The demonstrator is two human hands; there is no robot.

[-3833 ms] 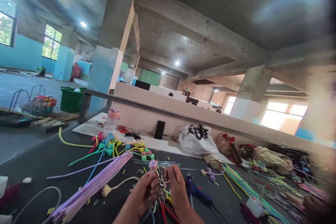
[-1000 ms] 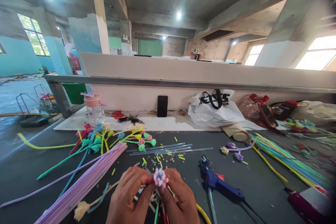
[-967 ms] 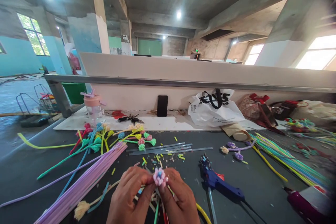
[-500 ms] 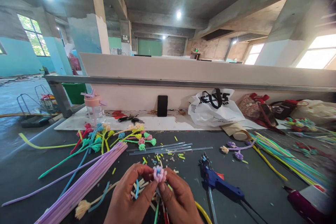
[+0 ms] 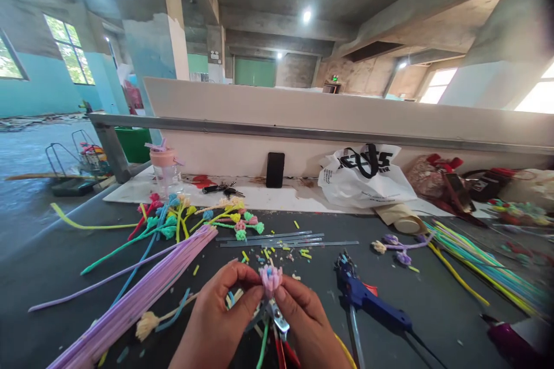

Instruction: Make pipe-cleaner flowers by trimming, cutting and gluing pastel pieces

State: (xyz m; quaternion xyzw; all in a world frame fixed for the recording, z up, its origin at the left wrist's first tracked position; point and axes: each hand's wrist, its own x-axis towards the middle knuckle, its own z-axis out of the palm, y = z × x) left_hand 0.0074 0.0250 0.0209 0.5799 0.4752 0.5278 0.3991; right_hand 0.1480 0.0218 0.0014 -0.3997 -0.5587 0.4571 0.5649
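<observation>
At the near edge of the dark counter (image 5: 433, 300), low in the view, the left hand (image 5: 216, 323) and the right hand (image 5: 309, 328) meet around a small pink pipe-cleaner flower (image 5: 271, 277). The left fingers (image 5: 236, 274) are pinched on the bloom from its left side, and the right fingers (image 5: 288, 297) press on it from the right and just below, so both hands are clamped on the same piece. The flower head points up and away from the person; its stem runs down between the palms towards the body and is hidden there. Neither hand is clearly the nearer: the bloom sits between the two sets of fingertips.

Just beneath the hands lie red-handled pliers (image 5: 279, 334), their metal nose pointing up towards the flower. To the right, close by, a blue glue gun (image 5: 367, 302) lies on its side. To the left a thick bundle of lilac pipe cleaners (image 5: 142, 297) slants across the counter, and beyond it lies a loose heap of finished flowers (image 5: 194, 222) on coloured stems. Clear glue sticks (image 5: 285, 239) lie crosswise further out, among short clipped scraps.

As for containers, a clear water bottle (image 5: 167, 170) with a pink lid stands at the back left; its contents cannot be made out. A white plastic bag (image 5: 363, 179) slumps against the low wall, and what is inside does not show.
</observation>
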